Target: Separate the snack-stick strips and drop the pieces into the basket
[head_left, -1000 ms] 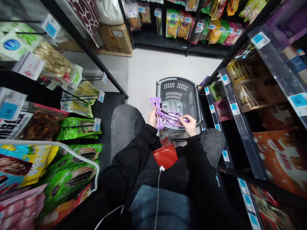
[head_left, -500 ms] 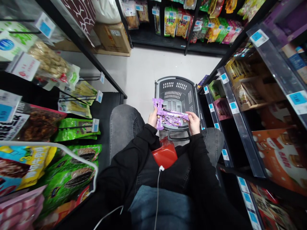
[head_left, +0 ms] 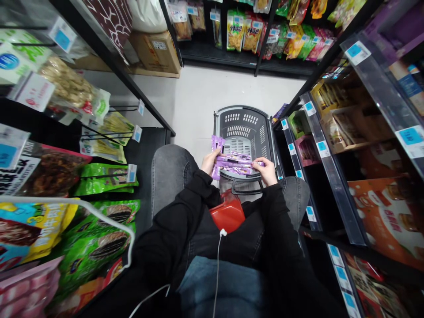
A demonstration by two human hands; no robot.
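Note:
My left hand (head_left: 209, 161) is closed on purple snack packets (head_left: 217, 170) held upright over the near left edge of the shopping basket (head_left: 222, 118). Another long purple snack packet (head_left: 239, 164) lies crosswise between my hands, and my right hand (head_left: 266, 170) pinches its right end. More purple packets (head_left: 243, 155) lie in the grey basket beneath my hands. The basket's black handle (head_left: 247, 191) is folded toward me, between my knees. Print on the packets is too small to read.
Shelves with price tags (head_left: 323, 148) stand close on my right. Hanging snack bags (head_left: 106, 185) and a wire rail (head_left: 109, 217) are at my left. A cardboard box (head_left: 155, 52) stands farther ahead. A white cable (head_left: 217, 269) runs from a red object (head_left: 228, 215) in my lap.
My right hand has moved slightly left and down, and the crosswise packet has turned and lowered with it. My left hand has shifted a little to the left.

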